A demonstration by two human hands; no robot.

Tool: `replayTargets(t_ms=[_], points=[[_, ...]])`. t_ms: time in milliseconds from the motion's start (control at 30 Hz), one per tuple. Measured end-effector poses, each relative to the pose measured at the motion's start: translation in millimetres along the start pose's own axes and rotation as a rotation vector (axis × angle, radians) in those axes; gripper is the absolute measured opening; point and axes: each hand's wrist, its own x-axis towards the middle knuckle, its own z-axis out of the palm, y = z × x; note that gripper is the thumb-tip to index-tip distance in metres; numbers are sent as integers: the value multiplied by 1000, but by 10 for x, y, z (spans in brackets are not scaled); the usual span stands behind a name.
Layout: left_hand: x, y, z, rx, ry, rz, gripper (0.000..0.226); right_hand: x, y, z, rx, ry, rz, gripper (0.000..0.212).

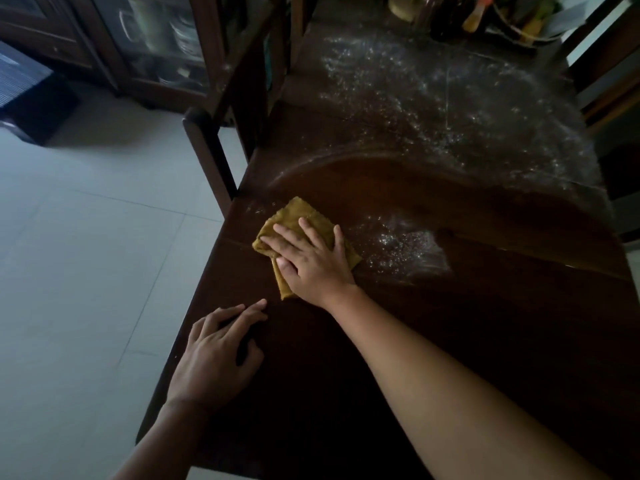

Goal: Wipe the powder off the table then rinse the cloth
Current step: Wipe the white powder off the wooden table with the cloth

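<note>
A folded mustard-yellow cloth lies on the dark wooden table near its left edge. My right hand presses flat on the cloth with fingers spread. A small patch of white powder sits just right of the cloth. A much wider spread of powder covers the far half of the table, beyond a curved wiped band. My left hand rests on the table near the left edge, fingers loosely bent, holding nothing.
A dark wooden chair stands against the table's left side. Bottles and a basket of items crowd the far end. A glass-front cabinet stands at the back left on the pale tiled floor.
</note>
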Motion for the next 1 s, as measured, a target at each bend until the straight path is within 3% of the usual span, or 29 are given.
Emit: replayTargets(t_ms=[133,367,533,767,1000], points=[[-7,-35,16,1,-62,-27,58,97,-205,19,90,35,189,51],[1,-62,21,-9,-108,-24,56,-579,51,126,-12,51,49,48],[1,-65,29,-1,-81,-22,55,-276,-4,57,68,47,264,51],[-3,-21,12,6,-67,-17,56,-1082,154,155,-25,27,100,51],[-22,16,30,32,-22,-51,56,-93,347,-96,46,36,326,53]])
